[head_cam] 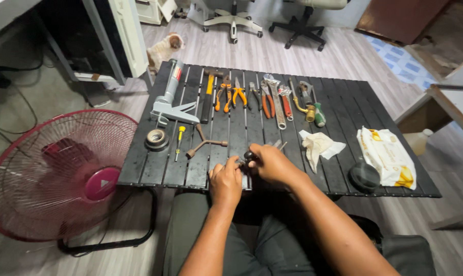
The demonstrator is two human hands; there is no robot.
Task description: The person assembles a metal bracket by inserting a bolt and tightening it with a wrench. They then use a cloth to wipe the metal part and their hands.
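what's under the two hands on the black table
A small dark tool sits between the left hand and right hand, over the black slatted table. The fingers cover most of it, so its kind can't be told.

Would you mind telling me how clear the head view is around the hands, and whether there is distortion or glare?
Head view: wide-angle bending curves the black slatted table and red fan near the edges; light is even and soft; faint sheen on the slats; the small dark tool between left hand and right hand is too small to identify.
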